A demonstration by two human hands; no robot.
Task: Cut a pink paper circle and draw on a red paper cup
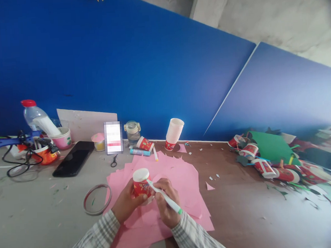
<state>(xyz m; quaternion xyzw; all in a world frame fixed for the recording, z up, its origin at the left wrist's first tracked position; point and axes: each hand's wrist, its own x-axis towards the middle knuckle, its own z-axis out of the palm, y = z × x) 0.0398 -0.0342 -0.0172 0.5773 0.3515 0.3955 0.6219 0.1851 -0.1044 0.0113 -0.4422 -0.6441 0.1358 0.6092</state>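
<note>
A red paper cup (141,185) with a pale top end is wrapped by the fingers of my left hand (128,203), above the pink paper sheets (182,178). Between the fingers of my right hand (167,199) is a white marker pen (169,200) with a green end. Its other end meets the upper right side of the cup, or lies just in front of it; I cannot tell which. The sheets lie in an uneven pile beneath both hands. Part of the cup's lower side is hidden by my left thumb.
Behind the paper are a leaning cup stack (175,130), a tipped red cup (144,144), a glue stick (139,152) and small scissors (114,162). A tape ring (97,199) and black phone (73,159) lie left. Several cups and green paper (269,146) are heaped right.
</note>
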